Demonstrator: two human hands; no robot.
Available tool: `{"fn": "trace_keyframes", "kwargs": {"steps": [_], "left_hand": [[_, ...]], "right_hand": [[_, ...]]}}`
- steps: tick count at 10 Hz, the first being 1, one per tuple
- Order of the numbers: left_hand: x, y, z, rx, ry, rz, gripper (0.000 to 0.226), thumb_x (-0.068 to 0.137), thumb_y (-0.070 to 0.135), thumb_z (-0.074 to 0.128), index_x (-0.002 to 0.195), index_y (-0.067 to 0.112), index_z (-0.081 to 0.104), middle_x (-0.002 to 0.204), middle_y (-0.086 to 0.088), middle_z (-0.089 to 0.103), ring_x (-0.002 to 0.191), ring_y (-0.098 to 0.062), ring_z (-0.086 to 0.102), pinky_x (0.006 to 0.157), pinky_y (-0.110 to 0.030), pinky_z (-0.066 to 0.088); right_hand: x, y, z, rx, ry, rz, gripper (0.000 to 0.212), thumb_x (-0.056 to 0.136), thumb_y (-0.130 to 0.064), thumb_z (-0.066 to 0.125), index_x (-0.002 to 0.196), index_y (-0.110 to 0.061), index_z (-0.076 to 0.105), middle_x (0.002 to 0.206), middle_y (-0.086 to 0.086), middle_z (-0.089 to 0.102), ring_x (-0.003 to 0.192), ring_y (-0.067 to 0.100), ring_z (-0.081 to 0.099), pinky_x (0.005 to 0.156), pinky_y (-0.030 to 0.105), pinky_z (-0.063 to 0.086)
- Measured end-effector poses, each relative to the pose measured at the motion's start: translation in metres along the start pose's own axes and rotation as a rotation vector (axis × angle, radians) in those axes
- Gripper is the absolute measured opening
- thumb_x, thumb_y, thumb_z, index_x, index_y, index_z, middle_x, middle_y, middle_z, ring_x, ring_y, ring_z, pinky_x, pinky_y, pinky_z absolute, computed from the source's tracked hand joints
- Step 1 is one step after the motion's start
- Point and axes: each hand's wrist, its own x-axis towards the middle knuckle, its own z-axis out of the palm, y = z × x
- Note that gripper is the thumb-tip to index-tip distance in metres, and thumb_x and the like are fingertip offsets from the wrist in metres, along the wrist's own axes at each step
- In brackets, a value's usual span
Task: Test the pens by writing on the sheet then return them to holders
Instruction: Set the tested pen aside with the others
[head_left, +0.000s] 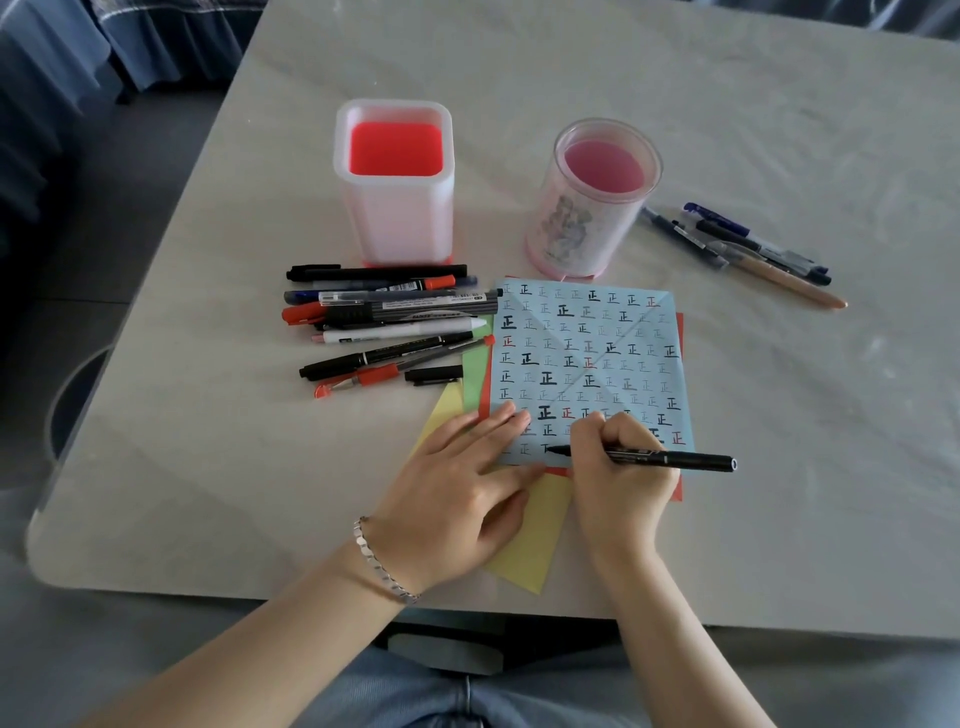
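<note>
Black pen (660, 458): light, stiff, smooth barrel; my right hand (613, 467) pinches it low near the tip, writing at the blue sheet's (597, 353) near edge. Left hand (462, 483) lies flat, fingers spread, pinning the thin, slide-prone sheet at the tabletop's (208, 467) near edge.

A black pen (654, 458) is held in the right hand (618, 467), its tip touching the blue sheet (597, 358). The sheet is pressed down by the left hand (457, 488). Both holders, square (396, 208) and round (587, 218), are seen empty.
</note>
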Motion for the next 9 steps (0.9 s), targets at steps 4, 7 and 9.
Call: {"fn": "trace_keyframes", "kwargs": {"steps": [4,7,9], "left_hand": [[0.001,0.0,-0.001,0.001,0.001,-0.004,0.031,0.086,0.028,0.047,0.104,0.021,0.072,0.129,-0.012,0.056,0.124,-0.024,0.049,0.104,-0.038,0.033],[0.001,0.0,-0.001,0.012,0.023,0.019,0.029,0.086,0.027,0.048,0.1,0.021,0.073,0.127,-0.013,0.057,0.122,-0.025,0.051,0.102,-0.039,0.034],[0.001,-0.001,0.0,-0.008,0.022,0.03,0.029,0.086,0.027,0.048,0.102,0.02,0.072,0.128,-0.012,0.056,0.123,-0.024,0.05,0.102,-0.039,0.034]], "right_hand": [[0.0,0.0,0.0,-0.032,-0.039,-0.065,0.039,0.071,-0.012,0.052,0.045,-0.025,0.025,0.04,-0.008,0.035,0.041,0.003,0.029,0.044,0.01,0.025],[0.001,0.004,0.0,-0.082,0.067,-0.025,0.042,0.069,-0.012,0.051,0.044,-0.031,0.024,0.037,-0.01,0.038,0.04,0.006,0.031,0.046,0.011,0.025],[0.001,-0.01,-0.002,0.042,0.11,0.098,0.038,0.074,-0.01,0.051,0.044,-0.014,0.029,0.041,-0.001,0.031,0.041,0.006,0.027,0.043,0.014,0.023]]}}
